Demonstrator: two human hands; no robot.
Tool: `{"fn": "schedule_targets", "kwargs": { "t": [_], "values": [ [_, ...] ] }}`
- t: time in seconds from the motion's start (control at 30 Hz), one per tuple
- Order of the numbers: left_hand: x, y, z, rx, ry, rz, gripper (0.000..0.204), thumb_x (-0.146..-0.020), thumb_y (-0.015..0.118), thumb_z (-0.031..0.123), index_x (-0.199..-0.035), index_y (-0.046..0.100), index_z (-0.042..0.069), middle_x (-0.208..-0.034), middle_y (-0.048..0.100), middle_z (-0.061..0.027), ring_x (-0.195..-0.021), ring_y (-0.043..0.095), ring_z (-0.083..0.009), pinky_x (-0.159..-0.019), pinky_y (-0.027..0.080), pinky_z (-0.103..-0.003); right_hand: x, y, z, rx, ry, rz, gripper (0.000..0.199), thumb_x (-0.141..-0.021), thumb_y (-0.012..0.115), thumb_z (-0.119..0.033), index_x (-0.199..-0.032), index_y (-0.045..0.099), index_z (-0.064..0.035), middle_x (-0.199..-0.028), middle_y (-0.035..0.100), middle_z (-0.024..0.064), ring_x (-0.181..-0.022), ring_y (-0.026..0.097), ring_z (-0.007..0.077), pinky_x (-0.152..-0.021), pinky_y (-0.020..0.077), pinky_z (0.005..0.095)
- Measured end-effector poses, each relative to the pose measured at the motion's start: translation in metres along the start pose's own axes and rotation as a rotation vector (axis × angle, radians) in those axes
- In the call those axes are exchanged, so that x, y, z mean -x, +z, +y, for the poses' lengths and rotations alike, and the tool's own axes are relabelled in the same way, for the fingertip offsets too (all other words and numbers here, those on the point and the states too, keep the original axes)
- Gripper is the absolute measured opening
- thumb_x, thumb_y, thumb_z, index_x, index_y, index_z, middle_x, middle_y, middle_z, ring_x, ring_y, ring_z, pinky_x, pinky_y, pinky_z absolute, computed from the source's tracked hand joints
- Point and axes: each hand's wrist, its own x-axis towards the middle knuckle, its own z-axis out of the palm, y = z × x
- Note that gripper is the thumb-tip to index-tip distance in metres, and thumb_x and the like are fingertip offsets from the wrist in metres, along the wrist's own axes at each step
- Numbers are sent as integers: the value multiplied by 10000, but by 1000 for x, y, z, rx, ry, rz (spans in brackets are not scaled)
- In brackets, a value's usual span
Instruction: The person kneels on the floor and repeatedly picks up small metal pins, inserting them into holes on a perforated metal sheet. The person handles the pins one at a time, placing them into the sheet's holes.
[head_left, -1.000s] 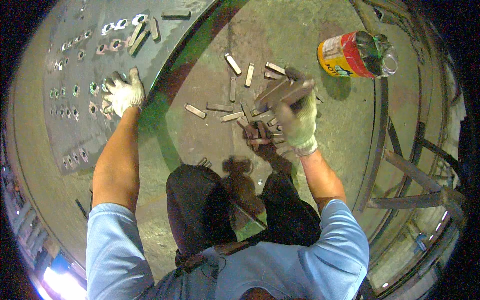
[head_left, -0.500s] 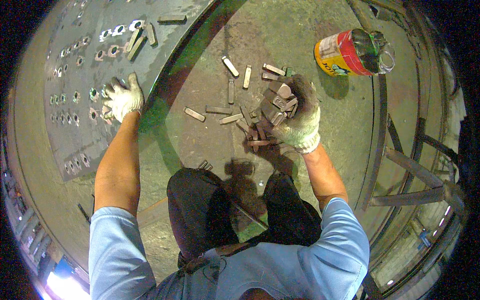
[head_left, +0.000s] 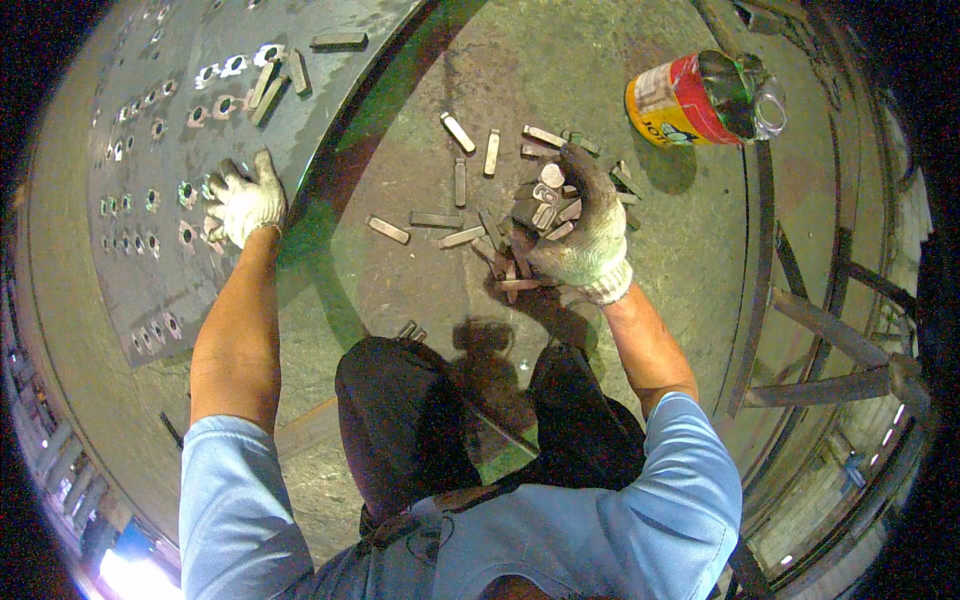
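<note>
Left white-gloved hand (head_left: 247, 203) spread on dark-grey holed metal plate (head_left: 150, 282), at left; right white-gloved hand (head_left: 590, 228) curled round bunched short grey metal bars (head_left: 545, 214)

Dull, smooth-faced metal bars (head_left: 544, 214)

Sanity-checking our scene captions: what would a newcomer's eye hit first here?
Probably the red-and-yellow can on the floor at upper right, the most colourful thing there. Next, right of centre, the gloved right hand gripping a bundle of short metal bars, with loose bars strewn around. At left, the gloved left hand lies spread on a dark plate with rows of holes.
</note>
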Motion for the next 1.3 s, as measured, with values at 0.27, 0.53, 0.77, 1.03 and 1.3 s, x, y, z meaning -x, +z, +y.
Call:
{"fn": "schedule_targets", "kwargs": {
  "t": [0.27,0.53,0.77,1.03,1.3],
  "values": [
    [0,-1,3,-3,-11,-16,797,-945,413,713,-1564,347,216,-1662,268,-111,-1493,253,-435,-1125,205,-742,-1,-3,0,-14,-14,37,915,-622,929,-229,-1383,489,28,-1234,641,199,-1121,661,313,-975,543,411],
    [-4,8,-2,-37,-31,-32,806,-948,371,735,-1569,337,222,-1678,240,-96,-1517,211,-421,-1142,174,-726,-49,-52,51,82,-80,516,792,-684,907,-164,-1360,529,-2,-1089,682,125,-970,671,249,-890,559,373],
    [2,-3,8,-25,-12,-40,791,-946,396,726,-1556,359,224,-1663,269,-101,-1493,250,-435,-1114,243,-729,-130,-130,132,453,508,944,841,-698,928,-342,-1336,511,12,-1163,696,211,-1028,694,364,-923,563,428],
    [1,-8,-1,-42,-39,-33,810,-935,412,728,-1553,370,205,-1654,277,-123,-1488,259,-437,-1135,190,-732,-57,-47,158,259,384,697,453,-805,838,-316,-1127,701,-29,-1042,749,146,-923,721,286,-852,560,393],
    [-3,7,0,3,13,14,807,-924,443,725,-1528,410,192,-1619,322,-140,-1473,264,-449,-1131,224,-717,63,50,137,291,393,-501,320,-886,654,-336,-1015,670,-44,-904,693,265,-869,681,451,-784,542,541]
  ]
}}
